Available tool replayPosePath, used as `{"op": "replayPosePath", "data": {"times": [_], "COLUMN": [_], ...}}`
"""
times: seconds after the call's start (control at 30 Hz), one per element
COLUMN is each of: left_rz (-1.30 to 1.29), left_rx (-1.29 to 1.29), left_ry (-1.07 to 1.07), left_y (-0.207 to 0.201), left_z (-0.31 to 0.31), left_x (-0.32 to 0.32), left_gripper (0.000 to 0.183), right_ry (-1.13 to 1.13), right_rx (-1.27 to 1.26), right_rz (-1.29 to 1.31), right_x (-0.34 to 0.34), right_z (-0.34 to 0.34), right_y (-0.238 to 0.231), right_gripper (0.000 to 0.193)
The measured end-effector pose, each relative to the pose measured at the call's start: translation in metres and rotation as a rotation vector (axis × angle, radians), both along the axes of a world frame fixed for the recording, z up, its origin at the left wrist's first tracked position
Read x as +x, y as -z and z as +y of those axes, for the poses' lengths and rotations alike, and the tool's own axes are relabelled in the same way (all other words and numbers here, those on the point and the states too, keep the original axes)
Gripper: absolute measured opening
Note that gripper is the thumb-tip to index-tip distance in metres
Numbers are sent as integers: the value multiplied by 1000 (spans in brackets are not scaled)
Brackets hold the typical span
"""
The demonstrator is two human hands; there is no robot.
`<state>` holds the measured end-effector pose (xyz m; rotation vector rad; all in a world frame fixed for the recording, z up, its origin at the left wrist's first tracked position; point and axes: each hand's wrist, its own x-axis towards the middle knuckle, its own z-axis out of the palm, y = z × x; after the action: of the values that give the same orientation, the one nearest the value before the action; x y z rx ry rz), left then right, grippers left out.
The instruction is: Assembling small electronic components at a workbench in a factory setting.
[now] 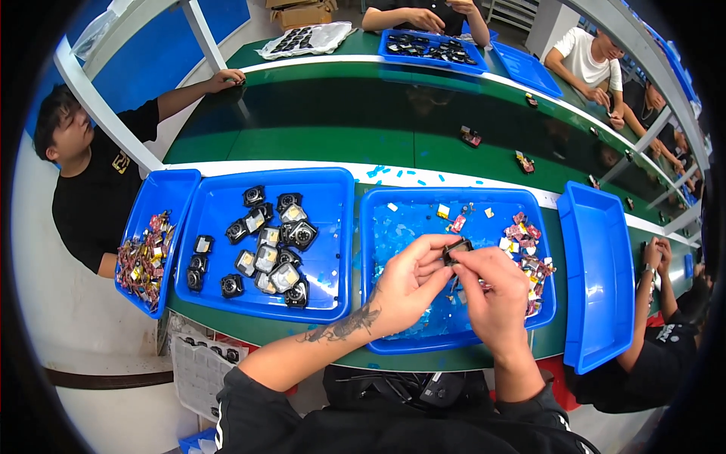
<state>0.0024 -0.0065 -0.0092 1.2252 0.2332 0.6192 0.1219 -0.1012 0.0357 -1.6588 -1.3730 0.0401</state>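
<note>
Held a small, dark, hard-edged casing over the smooth blue tray of flaky scraps, right of rounded black watch-like cases, and pinched it between left fingers and right fingers!

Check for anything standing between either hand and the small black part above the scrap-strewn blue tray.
Nothing visible does: the left hand and right hand both have fingers on the small black part, over the blue tray.
</note>
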Motion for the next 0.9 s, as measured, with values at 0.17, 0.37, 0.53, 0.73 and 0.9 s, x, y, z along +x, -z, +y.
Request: {"op": "replayPosePath", "data": {"times": [0.17,0.37,0.53,0.73,0.9], "left_rz": [-15,-18,-19,6,22], "left_rx": [-109,-76,-42,-64,-85], "left_ry": [38,60,63,65,56], "left_y": [-6,-4,-1,-3,-2], "left_z": [1,-1,0,0,-1], "left_x": [-1,-1,-1,-2,-1], "left_gripper": [38,44,44,43,43], "right_ry": [66,67,61,39,42], "right_rx": [19,-107,-103,-112,-124], "right_rz": [274,217,205,204,408], "right_x": [-5,3,3,7,6], "right_z": [0,-6,-4,-2,-3], "right_y": [-2,-3,-4,-6,-6], "right_gripper": [15,10,9,7,7]}}
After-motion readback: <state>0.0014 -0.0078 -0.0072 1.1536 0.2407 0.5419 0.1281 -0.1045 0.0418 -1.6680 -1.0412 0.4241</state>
